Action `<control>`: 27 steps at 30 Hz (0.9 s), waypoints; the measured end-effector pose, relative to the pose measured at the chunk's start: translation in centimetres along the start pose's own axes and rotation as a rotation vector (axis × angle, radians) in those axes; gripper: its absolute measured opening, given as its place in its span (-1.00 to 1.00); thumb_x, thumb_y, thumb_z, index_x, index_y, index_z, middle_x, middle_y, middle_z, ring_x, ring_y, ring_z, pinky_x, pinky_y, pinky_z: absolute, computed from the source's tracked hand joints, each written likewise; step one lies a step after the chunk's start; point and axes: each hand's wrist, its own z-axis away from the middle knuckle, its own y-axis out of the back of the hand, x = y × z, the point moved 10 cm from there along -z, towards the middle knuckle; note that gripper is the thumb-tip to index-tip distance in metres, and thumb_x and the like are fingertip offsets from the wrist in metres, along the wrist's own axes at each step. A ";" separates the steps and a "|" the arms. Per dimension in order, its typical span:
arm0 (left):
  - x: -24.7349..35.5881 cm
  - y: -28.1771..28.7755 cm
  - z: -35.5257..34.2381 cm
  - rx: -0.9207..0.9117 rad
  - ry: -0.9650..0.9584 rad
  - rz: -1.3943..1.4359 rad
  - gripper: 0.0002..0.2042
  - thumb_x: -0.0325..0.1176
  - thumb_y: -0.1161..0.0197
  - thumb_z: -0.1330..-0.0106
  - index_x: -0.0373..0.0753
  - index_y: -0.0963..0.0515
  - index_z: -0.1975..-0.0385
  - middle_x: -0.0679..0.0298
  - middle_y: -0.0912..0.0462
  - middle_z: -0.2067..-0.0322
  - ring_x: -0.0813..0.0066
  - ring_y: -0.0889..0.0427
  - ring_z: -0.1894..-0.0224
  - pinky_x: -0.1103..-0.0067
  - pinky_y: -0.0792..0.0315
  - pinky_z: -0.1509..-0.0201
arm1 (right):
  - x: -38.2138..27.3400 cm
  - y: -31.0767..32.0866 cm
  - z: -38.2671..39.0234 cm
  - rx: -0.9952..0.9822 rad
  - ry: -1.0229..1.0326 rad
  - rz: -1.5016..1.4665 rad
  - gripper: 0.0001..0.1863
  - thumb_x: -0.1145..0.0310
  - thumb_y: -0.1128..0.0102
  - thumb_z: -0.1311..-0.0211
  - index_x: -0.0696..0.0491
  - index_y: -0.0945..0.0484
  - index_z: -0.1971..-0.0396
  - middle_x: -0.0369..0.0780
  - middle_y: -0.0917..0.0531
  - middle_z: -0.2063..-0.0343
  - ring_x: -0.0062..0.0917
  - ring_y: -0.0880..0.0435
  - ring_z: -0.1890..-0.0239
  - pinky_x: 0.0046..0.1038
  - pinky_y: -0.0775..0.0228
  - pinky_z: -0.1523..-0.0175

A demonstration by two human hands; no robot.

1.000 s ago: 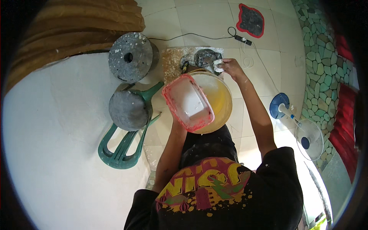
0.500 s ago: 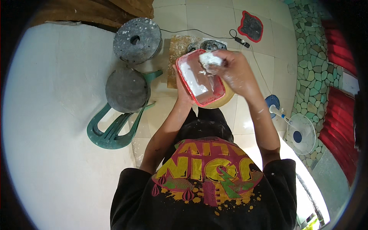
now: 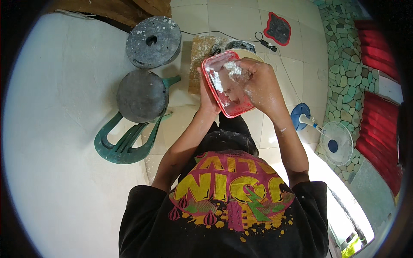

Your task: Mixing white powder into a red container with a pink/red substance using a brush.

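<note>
My left hand grips the left side of a clear plastic tub with a red rim, held tilted in front of my body. White powdery or pasty residue coats its inside. My right hand reaches in over the tub's right side, fingers bent around a whitish lump. The fingertips are partly hidden, and the lump's kind cannot be made out. Behind the tub's far edge shows a cream-coloured round rim.
A white-spattered board lies beyond the tub, with a dark round object. To the left stand a grey disc, a dark round-topped object and a green plastic chair. A fan and a cable are also on the floor.
My right hand has lowered the whitish lump from the tub's edge into the tub. The tub has shifted slightly right and tilted more; the cream rim now shows at its far side.
</note>
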 end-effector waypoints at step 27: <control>0.6 0.8 1.0 0.046 0.064 0.049 -0.28 0.33 0.26 -0.34 -0.15 -0.25 -0.27 0.13 -0.41 -0.17 0.16 -0.46 -0.16 0.25 -0.39 -0.22 | -1.2 -3.3 3.1 -0.120 -0.015 0.118 -0.64 0.45 -0.27 -0.01 0.15 -0.57 0.11 -0.04 -0.60 0.28 -0.17 -0.61 0.26 -0.32 -0.43 0.09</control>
